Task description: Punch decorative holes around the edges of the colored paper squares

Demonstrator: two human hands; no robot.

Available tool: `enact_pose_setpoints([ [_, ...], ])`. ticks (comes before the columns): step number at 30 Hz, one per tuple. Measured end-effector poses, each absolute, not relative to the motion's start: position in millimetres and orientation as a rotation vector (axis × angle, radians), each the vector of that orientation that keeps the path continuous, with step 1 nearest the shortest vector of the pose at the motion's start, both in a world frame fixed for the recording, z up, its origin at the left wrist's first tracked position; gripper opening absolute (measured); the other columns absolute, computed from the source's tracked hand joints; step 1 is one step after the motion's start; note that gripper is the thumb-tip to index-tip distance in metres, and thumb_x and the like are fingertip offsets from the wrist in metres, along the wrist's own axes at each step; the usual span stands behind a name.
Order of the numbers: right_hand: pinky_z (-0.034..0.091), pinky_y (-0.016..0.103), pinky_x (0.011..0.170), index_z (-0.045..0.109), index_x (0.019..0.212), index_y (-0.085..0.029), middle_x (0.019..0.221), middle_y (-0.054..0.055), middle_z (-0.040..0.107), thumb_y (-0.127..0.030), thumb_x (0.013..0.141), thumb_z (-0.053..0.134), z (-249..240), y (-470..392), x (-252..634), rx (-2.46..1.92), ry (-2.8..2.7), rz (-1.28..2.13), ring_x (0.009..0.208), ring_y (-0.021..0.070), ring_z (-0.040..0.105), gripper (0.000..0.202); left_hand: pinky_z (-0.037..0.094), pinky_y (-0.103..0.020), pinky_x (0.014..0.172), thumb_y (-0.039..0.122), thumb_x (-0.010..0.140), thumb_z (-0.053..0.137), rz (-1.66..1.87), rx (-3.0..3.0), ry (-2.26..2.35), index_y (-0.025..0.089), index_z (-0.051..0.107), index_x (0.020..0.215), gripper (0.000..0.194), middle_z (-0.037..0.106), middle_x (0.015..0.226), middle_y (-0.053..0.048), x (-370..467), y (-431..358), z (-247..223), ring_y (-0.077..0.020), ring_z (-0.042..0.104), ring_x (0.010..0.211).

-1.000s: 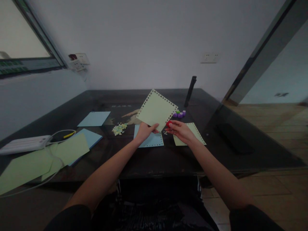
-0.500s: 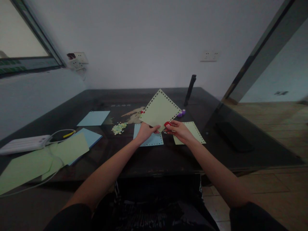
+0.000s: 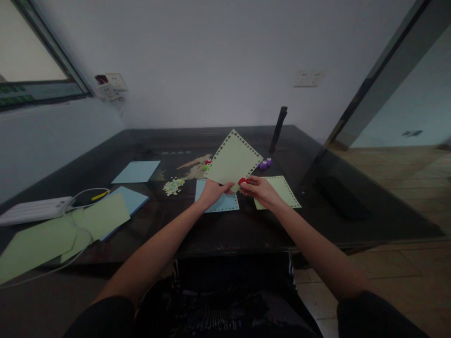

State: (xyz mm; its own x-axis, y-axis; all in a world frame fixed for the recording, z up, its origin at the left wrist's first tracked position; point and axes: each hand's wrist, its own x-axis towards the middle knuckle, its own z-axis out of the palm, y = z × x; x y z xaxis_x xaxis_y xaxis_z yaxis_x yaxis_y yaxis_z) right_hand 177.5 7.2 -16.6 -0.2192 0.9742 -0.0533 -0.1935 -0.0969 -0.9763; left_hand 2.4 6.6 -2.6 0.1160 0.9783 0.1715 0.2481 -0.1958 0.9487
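My left hand [image 3: 213, 192] grips the lower corner of a pale green sheet [image 3: 233, 157], raised above the table with one corner up. Dark holes run along its two upper edges. In my right hand [image 3: 261, 190] is a small red punch [image 3: 242, 181], against the sheet's lower right edge. Under my hands lie a blue sheet with holes [image 3: 221, 205] and, to the right, another green sheet with holes [image 3: 282, 190]. A heap of small paper bits [image 3: 173, 186] sits on the left. Purple punches [image 3: 265, 164] stand behind the raised sheet.
Farther left are a blue sheet [image 3: 136, 172], stacked green sheets [image 3: 102, 220], a white power strip [image 3: 35, 211] and a cable. A black upright stick [image 3: 278, 130] stands at the back; a dark flat object [image 3: 341, 198] lies at right.
The red punch and my right hand have shifted slightly left along the sheet's edge. A green punch behind the sheet now shows. The whole view has tilted a little.
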Motion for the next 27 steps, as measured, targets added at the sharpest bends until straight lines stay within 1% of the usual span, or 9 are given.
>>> enact_pose_setpoints([
  [9, 0.045, 0.022, 0.054, 0.061, 0.077, -0.016, 0.077, 0.001, 0.064, -0.032, 0.055, 0.08, -15.9, 6.4, 176.9, -1.02, -1.184, 1.495, 0.064, 0.0117, 0.062, 0.033, 0.047, -0.023, 0.053, 0.016, 0.071, 0.067, 1.131, 1.626, 1.235, 0.013, 0.063, 0.067, 0.006, 0.061, 0.047, -0.002, 0.9, 9.3, -7.3, -0.0137, 0.057, 0.045],
  [15, 0.039, 0.02, 0.05, 0.062, 0.076, -0.017, 0.076, 0.002, 0.064, -0.034, 0.057, 0.078, -12.1, 3.9, 177.9, -1.091, -1.239, 1.45, 0.069, 0.0127, 0.061, 0.03, 0.048, -0.023, 0.053, 0.019, 0.073, 0.066, 1.1, 1.682, 1.237, 0.012, 0.064, 0.064, 0.011, 0.063, 0.05, -0.004, -0.6, 12.0, -11.7, -0.014, 0.058, 0.046],
  [17, 0.04, 0.021, 0.05, 0.063, 0.076, -0.017, 0.077, 0.002, 0.064, -0.034, 0.057, 0.078, -13.1, 4.5, 178.1, -1.09, -1.238, 1.443, 0.071, 0.0132, 0.061, 0.029, 0.048, -0.022, 0.054, 0.019, 0.073, 0.065, 1.089, 1.689, 1.247, 0.012, 0.064, 0.063, 0.012, 0.064, 0.05, -0.005, -0.9, 11.8, -11.6, -0.0138, 0.059, 0.047],
  [23, 0.043, 0.024, 0.056, 0.065, 0.077, -0.018, 0.078, 0.002, 0.064, -0.032, 0.055, 0.079, -20.0, 9.2, 178.1, -1.06, -1.215, 1.443, 0.072, 0.0138, 0.059, 0.03, 0.048, -0.021, 0.055, 0.017, 0.075, 0.064, 1.049, 1.693, 1.286, 0.01, 0.063, 0.07, 0.008, 0.065, 0.051, -0.002, 0.2, 9.8, -7.8, -0.0126, 0.061, 0.048],
  [27, 0.043, 0.025, 0.057, 0.064, 0.073, -0.018, 0.075, 0.001, 0.064, -0.031, 0.054, 0.08, -21.6, 10.2, 178.0, -1.047, -1.205, 1.448, 0.071, 0.0135, 0.058, 0.028, 0.049, -0.021, 0.055, 0.016, 0.075, 0.064, 1.042, 1.716, 1.296, 0.011, 0.063, 0.069, 0.008, 0.064, 0.05, -0.001, 0.8, 8.6, -5.9, -0.0128, 0.061, 0.049],
])
